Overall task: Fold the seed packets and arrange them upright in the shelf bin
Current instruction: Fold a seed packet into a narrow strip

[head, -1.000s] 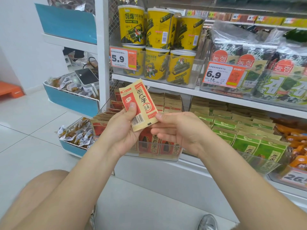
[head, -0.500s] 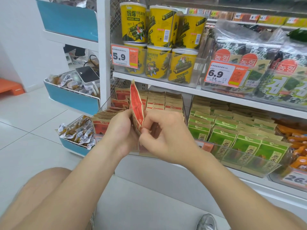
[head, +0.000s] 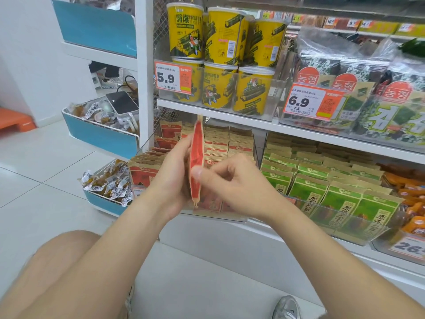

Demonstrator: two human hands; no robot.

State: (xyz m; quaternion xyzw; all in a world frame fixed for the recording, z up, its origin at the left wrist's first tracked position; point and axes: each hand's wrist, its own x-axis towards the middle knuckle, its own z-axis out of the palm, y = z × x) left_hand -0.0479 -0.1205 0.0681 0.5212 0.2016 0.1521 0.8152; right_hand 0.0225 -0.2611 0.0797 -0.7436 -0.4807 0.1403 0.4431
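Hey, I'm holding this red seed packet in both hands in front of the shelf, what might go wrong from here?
1. The red packet stands edge-on between the left hand and right hand, with only the right thumb seen pressing it; the fold may come out crooked, or the packet may slip.
2. The rows of red packets in the clear bin look tightly packed, so pushing another in might tip neighbours.

The left hand (head: 171, 178) grips the red seed packet (head: 196, 155) from its left side, holding it edge-on. The right hand (head: 232, 183), fingers curled, pinches the packet's right side with its thumb.
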